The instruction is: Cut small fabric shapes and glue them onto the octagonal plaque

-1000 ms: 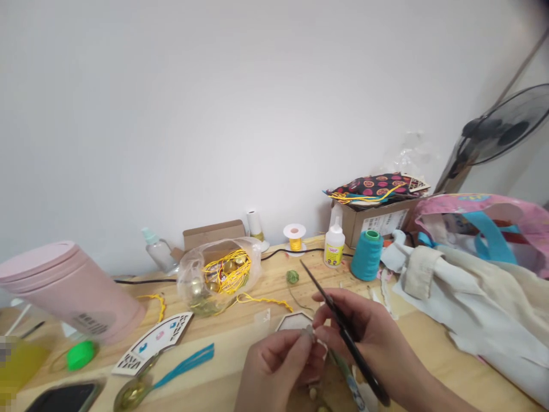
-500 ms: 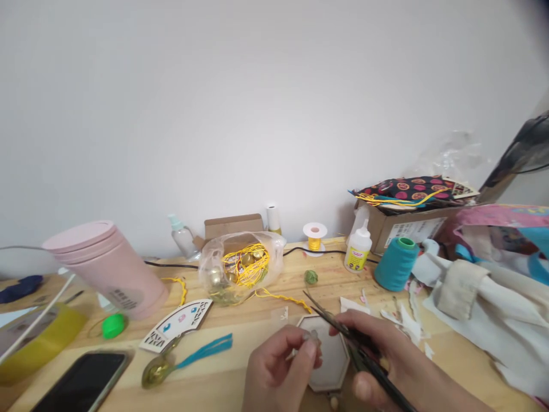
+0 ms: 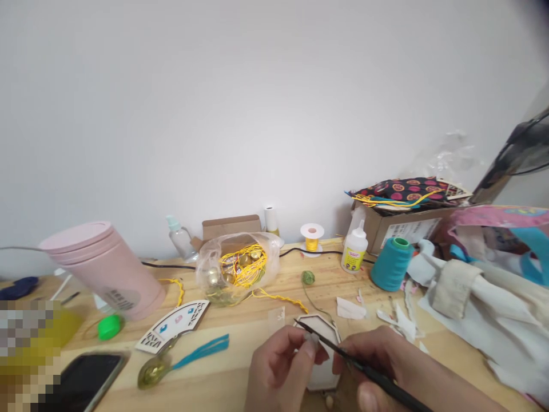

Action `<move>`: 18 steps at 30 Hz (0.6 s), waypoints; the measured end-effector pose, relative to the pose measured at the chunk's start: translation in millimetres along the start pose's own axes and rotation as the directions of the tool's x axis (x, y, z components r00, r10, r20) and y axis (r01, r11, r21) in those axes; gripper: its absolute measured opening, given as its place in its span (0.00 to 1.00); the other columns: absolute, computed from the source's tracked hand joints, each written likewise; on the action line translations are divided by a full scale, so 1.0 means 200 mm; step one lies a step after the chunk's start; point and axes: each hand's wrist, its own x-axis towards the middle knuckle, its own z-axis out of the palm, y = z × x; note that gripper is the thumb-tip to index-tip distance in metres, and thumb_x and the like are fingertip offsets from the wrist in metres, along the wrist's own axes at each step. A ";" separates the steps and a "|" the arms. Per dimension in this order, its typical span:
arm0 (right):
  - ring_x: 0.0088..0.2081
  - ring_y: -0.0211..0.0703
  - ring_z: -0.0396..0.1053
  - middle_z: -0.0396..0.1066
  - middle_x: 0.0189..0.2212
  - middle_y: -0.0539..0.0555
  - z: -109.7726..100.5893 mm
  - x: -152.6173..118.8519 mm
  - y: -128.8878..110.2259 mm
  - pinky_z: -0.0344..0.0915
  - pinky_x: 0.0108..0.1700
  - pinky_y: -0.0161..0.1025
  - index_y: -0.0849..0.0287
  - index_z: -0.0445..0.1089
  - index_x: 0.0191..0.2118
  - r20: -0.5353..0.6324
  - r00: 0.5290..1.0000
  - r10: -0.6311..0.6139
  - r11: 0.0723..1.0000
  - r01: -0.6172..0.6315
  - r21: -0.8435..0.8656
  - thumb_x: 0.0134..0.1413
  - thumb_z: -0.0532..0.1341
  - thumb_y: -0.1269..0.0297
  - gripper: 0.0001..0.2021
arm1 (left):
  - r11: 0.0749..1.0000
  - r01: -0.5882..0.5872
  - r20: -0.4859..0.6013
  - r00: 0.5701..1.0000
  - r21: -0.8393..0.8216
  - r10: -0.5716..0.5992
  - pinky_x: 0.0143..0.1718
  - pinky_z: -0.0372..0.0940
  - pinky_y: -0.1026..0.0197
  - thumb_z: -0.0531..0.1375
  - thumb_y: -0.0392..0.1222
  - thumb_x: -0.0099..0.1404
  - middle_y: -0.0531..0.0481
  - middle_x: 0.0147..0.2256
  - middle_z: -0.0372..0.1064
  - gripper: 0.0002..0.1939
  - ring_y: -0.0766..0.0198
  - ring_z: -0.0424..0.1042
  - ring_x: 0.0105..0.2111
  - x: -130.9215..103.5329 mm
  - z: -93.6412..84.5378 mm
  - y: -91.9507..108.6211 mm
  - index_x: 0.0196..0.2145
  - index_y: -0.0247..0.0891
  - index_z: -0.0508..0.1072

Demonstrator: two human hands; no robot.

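Note:
My left hand [image 3: 281, 366] is closed, pinching a small pale scrap [image 3: 312, 340] between thumb and fingers. What exactly the scrap is cannot be made out. Dark slender tweezers [image 3: 338, 350] are gripped in my right hand [image 3: 386, 366], their tips lying at the scrap and over my left fingertips. Under both hands sits a white octagonal frame [image 3: 321, 375] with a pale rim, partly covered by them. A small round bead [image 3: 329, 401] shows at its lower edge. Just beyond the frame is a little green thread ball [image 3: 307, 277], its strand trailing towards the frame.
Behind stand a glue bottle [image 3: 354, 252], a teal thread cone [image 3: 392, 264] and a yellow thread spool [image 3: 312, 239]. White cloth [image 3: 501, 320] and scraps lie right. Left are a bag of golden bells [image 3: 240, 266], a fan-shaped piece [image 3: 174, 325], a pink tumbler [image 3: 111, 272] and a phone [image 3: 83, 377].
The tweezers have swung down and left, so their tips now meet the pale scrap at my left fingertips. My right hand has lowered slightly; the left hand stays nearly in place.

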 end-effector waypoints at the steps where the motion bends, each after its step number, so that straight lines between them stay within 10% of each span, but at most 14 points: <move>1: 0.23 0.35 0.48 0.53 0.21 0.46 0.00 0.00 0.00 0.46 0.21 0.30 0.62 0.66 0.35 -0.011 1.000 0.003 1.000 -0.003 -0.002 0.38 0.57 0.41 0.27 | 1.000 0.003 0.006 1.000 0.006 -0.003 0.26 0.58 0.69 0.59 0.42 0.51 0.52 0.18 0.69 0.08 0.65 0.66 0.23 0.00 0.00 0.00 0.19 0.36 0.71; 18: 0.20 0.33 0.46 0.49 0.17 0.44 0.00 0.00 -0.07 0.43 0.18 0.29 0.61 0.58 0.21 -0.005 0.999 -0.046 0.998 0.046 -0.034 0.37 0.54 0.37 0.26 | 1.000 0.015 0.060 0.998 0.009 -0.016 0.25 0.58 0.69 0.59 0.41 0.50 0.53 0.19 0.70 0.08 0.66 0.65 0.22 0.00 0.00 -0.01 0.18 0.36 0.72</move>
